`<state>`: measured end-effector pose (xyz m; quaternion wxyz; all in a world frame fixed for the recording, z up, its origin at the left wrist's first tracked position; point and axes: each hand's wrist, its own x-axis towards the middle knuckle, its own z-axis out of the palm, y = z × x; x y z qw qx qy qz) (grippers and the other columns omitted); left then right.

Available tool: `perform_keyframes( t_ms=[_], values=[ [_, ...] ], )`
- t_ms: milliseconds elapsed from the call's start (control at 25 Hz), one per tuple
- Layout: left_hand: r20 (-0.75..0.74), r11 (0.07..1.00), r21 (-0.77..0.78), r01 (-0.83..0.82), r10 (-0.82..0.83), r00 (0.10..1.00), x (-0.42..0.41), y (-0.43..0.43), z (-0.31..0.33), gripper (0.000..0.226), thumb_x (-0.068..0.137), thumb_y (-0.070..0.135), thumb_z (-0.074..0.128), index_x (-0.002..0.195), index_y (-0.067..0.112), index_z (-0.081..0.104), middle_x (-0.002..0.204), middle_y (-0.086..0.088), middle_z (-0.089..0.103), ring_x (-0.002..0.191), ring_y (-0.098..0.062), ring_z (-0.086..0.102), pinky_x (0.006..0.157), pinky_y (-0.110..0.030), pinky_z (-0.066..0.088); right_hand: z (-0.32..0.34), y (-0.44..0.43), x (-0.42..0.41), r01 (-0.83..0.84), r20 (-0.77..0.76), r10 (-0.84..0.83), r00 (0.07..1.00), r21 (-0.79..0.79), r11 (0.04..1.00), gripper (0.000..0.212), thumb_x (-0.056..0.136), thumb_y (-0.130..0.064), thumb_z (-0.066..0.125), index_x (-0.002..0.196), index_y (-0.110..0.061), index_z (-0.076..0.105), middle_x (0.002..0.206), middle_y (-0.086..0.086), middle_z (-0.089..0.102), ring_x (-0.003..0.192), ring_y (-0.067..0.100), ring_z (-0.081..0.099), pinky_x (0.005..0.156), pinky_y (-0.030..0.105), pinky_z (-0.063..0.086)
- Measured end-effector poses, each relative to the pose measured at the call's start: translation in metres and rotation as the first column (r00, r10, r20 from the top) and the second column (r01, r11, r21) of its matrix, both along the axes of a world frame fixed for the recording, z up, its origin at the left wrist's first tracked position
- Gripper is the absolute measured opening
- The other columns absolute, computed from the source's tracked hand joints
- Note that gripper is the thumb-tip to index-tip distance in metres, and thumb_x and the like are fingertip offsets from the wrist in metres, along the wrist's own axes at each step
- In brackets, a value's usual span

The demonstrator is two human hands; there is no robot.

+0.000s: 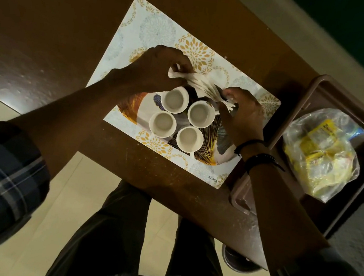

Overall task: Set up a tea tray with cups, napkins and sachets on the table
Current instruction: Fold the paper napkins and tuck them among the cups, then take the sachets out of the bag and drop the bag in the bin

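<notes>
Several white cups point(174, 99) stand close together on a round patterned tray point(131, 108), which lies on a floral placemat point(158, 30). Above the far side of the cups I hold a bunch of white paper napkins point(203, 85) stretched between both hands. My left hand point(160, 67) pinches one end of them. My right hand point(244, 113) grips the other, fanned end just beside the far right cup point(201, 114).
A brown plastic tray point(317, 90) sits at the right table edge and holds a clear bag of yellow sachets point(320, 151). The dark wooden table point(52, 28) stretches to the left. A metal bin point(239, 261) stands on the floor under the table's near edge.
</notes>
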<state>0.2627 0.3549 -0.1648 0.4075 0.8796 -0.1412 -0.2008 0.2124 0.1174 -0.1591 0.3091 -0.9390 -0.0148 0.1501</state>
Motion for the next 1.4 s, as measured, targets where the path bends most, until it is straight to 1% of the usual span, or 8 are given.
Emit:
perform_keyframes(
  t_ms=[480,720,800,920,1000,1120,1280,1400],
  values=[
    [0.077,0.995,0.072,-0.074,0.069,0.995,-0.01,-0.022,0.011,0.034,0.082,0.01,0.067,0.115,0.003,0.061,0.113,-0.017,0.061,0.105,-0.027,0.058,0.088,-0.026,0.042,0.007,-0.017,-0.022,0.233,-0.045,-0.231,0.972,0.059,0.971,0.041,0.084,-0.012,0.066,0.124,-0.012,0.057,0.117,0.006,0.065,0.102,0.015,0.061,0.089,0.028,0.049],
    [0.15,0.994,-0.037,-0.098,0.103,0.983,-0.039,-0.08,0.043,0.042,0.081,0.013,0.063,0.121,0.006,0.058,0.12,-0.016,0.057,0.115,-0.029,0.052,0.097,-0.034,0.041,0.023,-0.075,-0.059,0.662,0.102,-0.671,0.735,0.109,0.742,0.044,0.083,-0.015,0.066,0.124,-0.006,0.057,0.125,0.012,0.06,0.117,0.028,0.055,0.101,0.044,0.045],
    [0.128,0.997,-0.054,-0.056,0.062,0.99,-0.049,-0.102,0.05,0.042,0.081,0.013,0.064,0.122,0.008,0.057,0.121,-0.014,0.056,0.117,-0.029,0.05,0.098,-0.037,0.042,0.023,-0.106,-0.076,0.765,0.092,-0.763,0.64,0.018,0.644,0.061,0.079,-0.022,0.071,0.134,-0.01,0.048,0.136,0.013,0.051,0.128,0.031,0.044,0.108,0.048,0.036],
    [0.191,1.0,0.007,-0.01,0.008,0.981,-0.067,-0.131,0.057,0.042,0.08,0.016,0.064,0.121,0.007,0.059,0.121,-0.016,0.056,0.119,-0.031,0.049,0.099,-0.042,0.04,0.02,-0.155,-0.097,0.617,-0.005,-0.658,0.753,-0.338,0.71,0.094,0.071,-0.037,0.079,0.149,-0.016,0.028,0.155,0.013,0.027,0.145,0.035,0.019,0.118,0.049,0.019],
    [0.237,0.999,0.043,-0.016,0.005,0.971,-0.076,-0.144,0.062,0.043,0.079,0.016,0.062,0.121,0.006,0.059,0.123,-0.018,0.055,0.125,-0.034,0.046,0.103,-0.044,0.037,0.014,-0.172,-0.101,0.525,-0.12,-0.622,0.774,-0.428,0.735,0.106,0.069,-0.042,0.08,0.152,-0.024,0.016,0.162,0.009,0.01,0.149,0.032,0.004,0.118,0.054,0.01],
    [0.196,0.999,0.053,-0.006,-0.004,0.981,-0.09,-0.154,0.066,0.045,0.081,0.016,0.063,0.124,0.006,0.057,0.127,-0.017,0.053,0.13,-0.035,0.041,0.108,-0.045,0.034,0.006,-0.177,-0.093,0.463,-0.159,-0.578,0.8,-0.449,0.764,0.085,0.079,-0.037,0.073,0.149,-0.034,0.024,0.163,0.005,0.001,0.15,0.028,-0.001,0.117,0.061,0.008],
    [0.132,0.991,0.108,0.083,-0.098,0.986,-0.112,-0.162,0.08,0.05,0.081,0.02,0.065,0.129,0.008,0.054,0.132,-0.013,0.052,0.129,-0.031,0.042,0.107,-0.048,0.035,0.025,-0.177,-0.087,0.571,-0.017,-0.607,0.795,-0.32,0.756,0.039,0.089,-0.015,0.056,0.128,-0.013,0.057,0.151,0.012,0.039,0.139,0.031,0.034,0.112,0.046,0.03],
    [0.067,0.999,0.036,0.018,-0.021,0.998,-0.127,-0.17,0.109,0.058,0.081,0.021,0.065,0.133,0.005,0.046,0.134,-0.016,0.051,0.126,-0.032,0.045,0.105,-0.043,0.038,0.074,-0.172,-0.097,0.71,0.09,-0.705,0.704,-0.059,0.702,0.022,0.093,-0.014,0.05,0.106,-0.002,0.063,0.109,0.02,0.066,0.094,0.022,0.059,0.074,0.022,0.04]
  ],
)
